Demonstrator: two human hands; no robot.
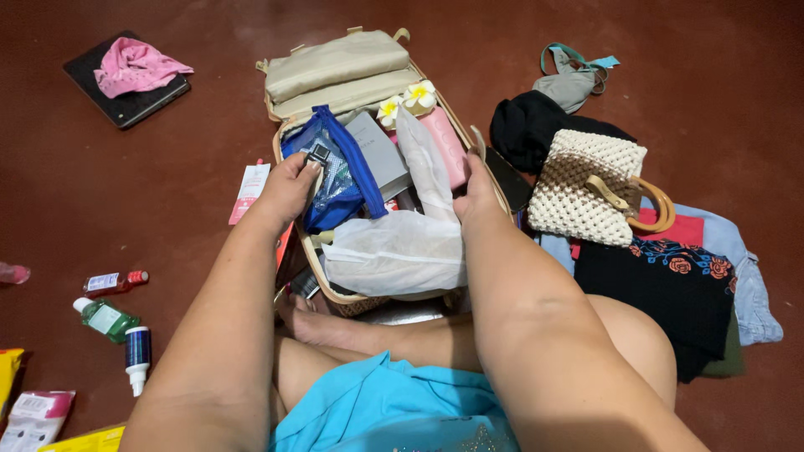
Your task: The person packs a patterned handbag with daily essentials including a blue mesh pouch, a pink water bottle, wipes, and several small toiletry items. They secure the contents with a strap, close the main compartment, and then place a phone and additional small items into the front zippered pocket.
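Head camera looks down at a person seated on a dark red floor (201, 192), left hand (289, 186) closed on a blue mesh pouch (335, 172) inside an open woven bag (318, 266) at 12 o'clock, right hand (476, 194) pressed flat, fingers together, against the bag's 3 o'clock rim. Judging from the crowding, the white plastic bag (394, 249) or pink bottle (445, 144) could spill if the pouch is yanked. A flat red-and-white packet (249, 191) lies at 10 o'clock; small green (107, 319), red (115, 282) and blue-and-white (137, 358) labelled bottles lie at 8 o'clock.
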